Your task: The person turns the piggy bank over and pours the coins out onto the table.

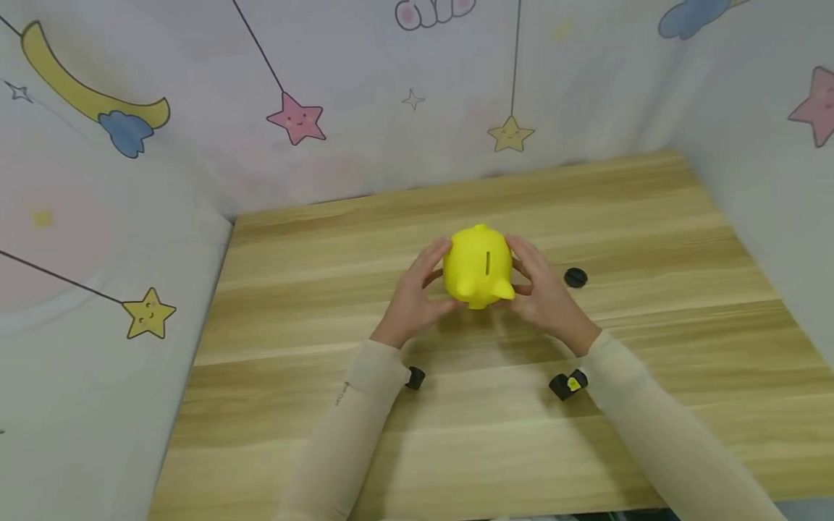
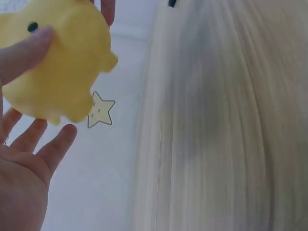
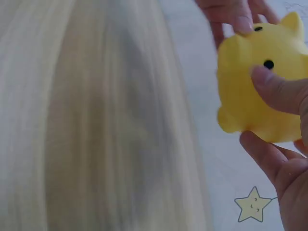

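Holding a yellow piggy bank [image 1: 469,264] between two cupped hands, shown above the middle of a wood-grain table [image 1: 293,304]. The left hand [image 1: 420,293] and right hand [image 1: 546,297] grip opposite sides, fingers spread and curved around the shell; the wrist views show the left thumb [image 2: 24,57] and right thumb [image 3: 284,94] on its face, each tip near a black eye. The coin slot [image 1: 488,263] is uppermost and the ears [image 1: 503,289] lie toward the person. The bank appears clear of the tabletop. A small black disc [image 1: 576,278], perhaps a stopper, lies untouched just beyond the right hand. The step in hand is judged to be a two-handed carry or positioning; the next move calls for even pressure from both sides and a level bank.
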Tool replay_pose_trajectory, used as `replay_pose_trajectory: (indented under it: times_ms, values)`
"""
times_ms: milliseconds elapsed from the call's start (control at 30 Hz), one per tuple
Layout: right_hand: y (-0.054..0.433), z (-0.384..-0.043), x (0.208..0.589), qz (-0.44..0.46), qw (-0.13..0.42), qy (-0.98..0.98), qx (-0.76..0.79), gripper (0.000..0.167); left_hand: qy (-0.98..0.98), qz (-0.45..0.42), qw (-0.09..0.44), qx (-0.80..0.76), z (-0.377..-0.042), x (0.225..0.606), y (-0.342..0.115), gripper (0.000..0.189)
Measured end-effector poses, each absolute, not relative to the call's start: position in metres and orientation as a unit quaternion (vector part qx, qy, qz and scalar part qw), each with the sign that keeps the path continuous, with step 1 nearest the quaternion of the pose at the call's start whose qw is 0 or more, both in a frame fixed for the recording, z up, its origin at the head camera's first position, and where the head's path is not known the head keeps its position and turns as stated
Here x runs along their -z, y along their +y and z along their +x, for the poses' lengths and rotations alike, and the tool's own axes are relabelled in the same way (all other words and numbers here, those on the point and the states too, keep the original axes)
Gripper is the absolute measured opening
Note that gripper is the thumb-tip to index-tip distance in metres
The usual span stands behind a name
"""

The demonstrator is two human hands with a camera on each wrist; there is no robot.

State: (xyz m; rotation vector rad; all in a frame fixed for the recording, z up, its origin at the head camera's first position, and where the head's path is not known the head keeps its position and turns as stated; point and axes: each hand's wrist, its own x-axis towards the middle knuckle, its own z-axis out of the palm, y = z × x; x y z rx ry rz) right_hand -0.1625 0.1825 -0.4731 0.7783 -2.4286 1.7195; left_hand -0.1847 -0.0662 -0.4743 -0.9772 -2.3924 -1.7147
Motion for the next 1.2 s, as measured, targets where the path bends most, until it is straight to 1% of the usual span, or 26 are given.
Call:
replay_pose_trajectory:
  times_ms: [67,167,267,367,467,533,633,833,933,1033,1100,1200]
  values:
    - [0.178,-0.16,0.479,0.274,0.074,-0.805,-0.521,0.102,-0.782,-0.337,0.042,0.523,-0.182,0.477,-0.066,0.099]
    - [0.175,-0.158,0.482,0.292,0.118,-0.815,-0.487,0.102,-0.793,-0.346,0.052,0.499,-0.181,0.48,-0.065,0.102]
    - [0.174,-0.158,0.481,0.301,0.13,-0.815,-0.477,0.101,-0.799,-0.328,0.041,0.503,-0.181,0.482,-0.064,0.104]
    - [0.175,-0.159,0.48,0.287,0.097,-0.815,-0.495,0.098,-0.796,-0.292,0.01,0.531,-0.18,0.482,-0.066,0.102]
    - [0.177,-0.159,0.48,0.246,0.034,-0.811,-0.53,0.089,-0.789,-0.239,-0.028,0.565,-0.178,0.483,-0.069,0.094]
    - [0.178,-0.159,0.48,0.215,-0.006,-0.806,-0.551,0.082,-0.785,-0.209,-0.043,0.582,-0.176,0.484,-0.07,0.087]
    - [0.179,-0.158,0.482,0.183,-0.04,-0.805,-0.563,0.076,-0.788,-0.188,-0.053,0.584,-0.175,0.485,-0.07,0.081]
    - [0.181,-0.162,0.483,0.163,-0.052,-0.824,-0.541,0.07,-0.798,-0.165,-0.066,0.576,-0.179,0.488,-0.064,0.076]
    - [0.178,-0.167,0.481,0.142,-0.046,-0.834,-0.531,0.065,-0.812,-0.143,-0.061,0.563,-0.183,0.485,-0.059,0.07]
    - [0.17,-0.169,0.477,0.109,-0.055,-0.833,-0.539,0.064,-0.828,-0.11,-0.053,0.547,-0.184,0.483,-0.053,0.066]
    - [0.166,-0.169,0.475,0.088,-0.065,-0.833,-0.542,0.066,-0.841,-0.079,-0.05,0.532,-0.182,0.481,-0.05,0.067]
    - [0.162,-0.167,0.474,0.063,-0.072,-0.837,-0.539,0.068,-0.857,-0.044,-0.053,0.511,-0.179,0.479,-0.044,0.074]
